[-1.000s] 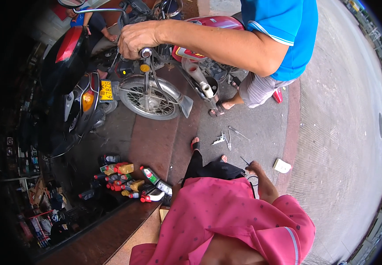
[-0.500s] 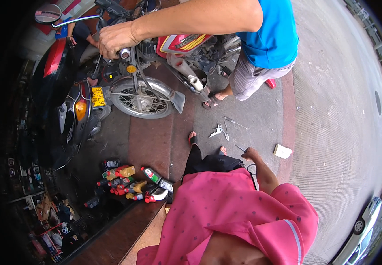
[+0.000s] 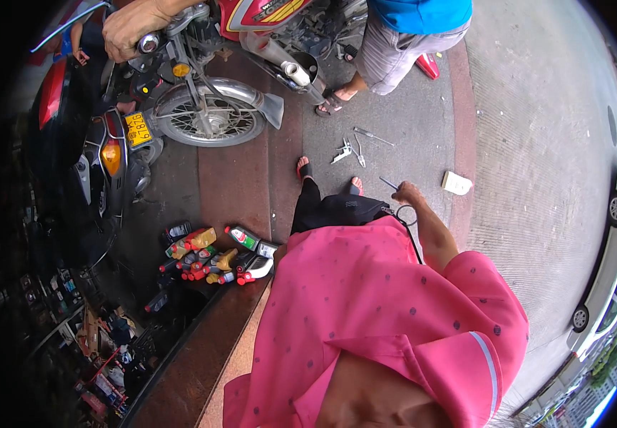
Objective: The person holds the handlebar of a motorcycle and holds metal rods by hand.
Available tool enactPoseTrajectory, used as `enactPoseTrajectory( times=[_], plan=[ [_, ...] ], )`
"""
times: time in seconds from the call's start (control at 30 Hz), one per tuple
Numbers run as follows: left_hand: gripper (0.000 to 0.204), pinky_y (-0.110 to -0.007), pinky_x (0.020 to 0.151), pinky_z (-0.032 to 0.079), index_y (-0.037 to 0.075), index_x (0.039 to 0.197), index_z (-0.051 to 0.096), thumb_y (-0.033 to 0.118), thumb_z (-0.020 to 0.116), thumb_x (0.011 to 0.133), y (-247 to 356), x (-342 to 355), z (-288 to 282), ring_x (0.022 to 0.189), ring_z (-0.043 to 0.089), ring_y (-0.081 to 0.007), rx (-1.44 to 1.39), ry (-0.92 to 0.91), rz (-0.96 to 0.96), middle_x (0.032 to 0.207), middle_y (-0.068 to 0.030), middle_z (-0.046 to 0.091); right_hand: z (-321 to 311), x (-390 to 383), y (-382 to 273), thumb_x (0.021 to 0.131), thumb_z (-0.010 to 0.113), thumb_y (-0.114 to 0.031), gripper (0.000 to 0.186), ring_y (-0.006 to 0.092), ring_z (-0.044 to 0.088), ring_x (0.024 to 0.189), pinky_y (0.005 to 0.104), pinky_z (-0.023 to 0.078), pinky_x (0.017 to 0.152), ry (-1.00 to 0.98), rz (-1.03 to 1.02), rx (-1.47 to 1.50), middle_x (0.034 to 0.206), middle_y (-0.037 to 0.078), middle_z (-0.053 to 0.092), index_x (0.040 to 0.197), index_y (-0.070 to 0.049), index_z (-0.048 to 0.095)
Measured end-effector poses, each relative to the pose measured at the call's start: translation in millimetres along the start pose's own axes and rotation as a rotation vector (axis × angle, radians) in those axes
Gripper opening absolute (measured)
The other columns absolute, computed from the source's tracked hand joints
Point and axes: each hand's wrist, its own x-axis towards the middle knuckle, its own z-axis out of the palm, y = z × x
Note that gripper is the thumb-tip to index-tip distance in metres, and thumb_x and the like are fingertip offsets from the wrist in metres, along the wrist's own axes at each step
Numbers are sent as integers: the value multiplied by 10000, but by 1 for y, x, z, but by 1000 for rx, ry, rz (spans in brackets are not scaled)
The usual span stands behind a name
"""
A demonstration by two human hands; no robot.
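My right hand [image 3: 409, 193] is closed round a slim metal tool [image 3: 389, 182], whose thin shaft points to the left; its kind is too small to make out. A dark cable loop [image 3: 407, 215] hangs beside that wrist. My left hand is out of sight. Ahead of my feet, a pair of pliers [image 3: 359, 153], a pale pistol-shaped tool [image 3: 341, 151] and a long thin tool like a screwdriver [image 3: 374, 136] lie on the pavement. Right of my hand is a small white box [image 3: 456, 183]. None of these touches my hand.
Ahead stands a red motorcycle [image 3: 212, 118], with another person's hand [image 3: 129, 30] on its handlebar. That person's sandalled foot [image 3: 333, 102] is beside it. A dark motorcycle [image 3: 111, 153] stands at left. Several bottles [image 3: 216, 260] cluster at lower left. A white car [image 3: 611, 250] is at far right.
The view has shifted, so the motorcycle and the other person appear higher and further left, and more of the car shows. My right hand keeps its hold on the slim metal tool.
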Motion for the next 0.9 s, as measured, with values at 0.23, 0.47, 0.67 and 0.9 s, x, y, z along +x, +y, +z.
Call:
enactPoseTrajectory(
  times=[0.23,0.47,0.67,0.9],
  plan=[
    [140,-301,533,458,87,782,510,221,472,781,-1,-16,2,606,558,-186,-52,7,-54,648,-48,508,5,-10,0,676,573,-220,325,291,564,974,363,457,809,135,9,62,1020,157,592,967,-84,616],
    [134,-296,531,457,89,781,505,218,469,783,0,-24,8,605,556,-179,-75,4,-77,647,-41,502,11,7,11,680,525,-225,290,305,580,925,376,460,781,197,-68,146,957,182,603,899,-67,629],
    [129,-291,530,457,90,780,502,215,466,784,-1,-28,14,604,555,-172,-109,-5,-93,647,-36,498,17,2,30,664,550,-262,287,290,599,855,371,469,745,133,-78,164,887,158,618,867,-78,631],
    [124,-285,528,456,92,780,497,211,463,786,10,-24,12,603,553,-164,-145,-43,-122,646,-29,492,46,-20,65,638,588,-238,261,296,599,849,375,473,737,120,12,184,877,165,620,825,-65,642]
  ],
)
